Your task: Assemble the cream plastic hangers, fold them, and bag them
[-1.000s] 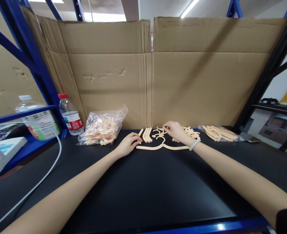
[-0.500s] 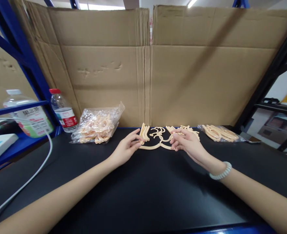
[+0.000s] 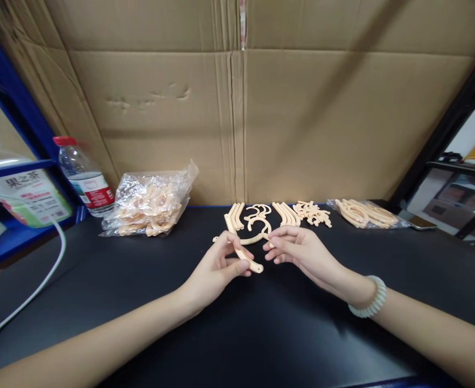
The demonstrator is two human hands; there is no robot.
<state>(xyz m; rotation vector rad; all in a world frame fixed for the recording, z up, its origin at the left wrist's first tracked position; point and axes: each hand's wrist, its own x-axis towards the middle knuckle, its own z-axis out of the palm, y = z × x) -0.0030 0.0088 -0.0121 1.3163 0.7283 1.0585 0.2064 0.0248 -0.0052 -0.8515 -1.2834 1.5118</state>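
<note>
In left grip (image 3: pixel 209 272): curved beige strip (image 3: pixel 254 265), perhaps plastic.

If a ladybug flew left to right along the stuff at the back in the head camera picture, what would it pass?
Big jug, red-capped bottle, puffy bag, left row of sticks, curved hooks, right row of sticks, pile of small pieces, flat bag.

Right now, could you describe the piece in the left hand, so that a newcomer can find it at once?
Above the black table before the cardboard wall, find the left hand. It holds a curved, pale beige strip with a small hole at its near end. Unlike the similar strips lying in two rows behind it, this one is held up and slanted.
</note>
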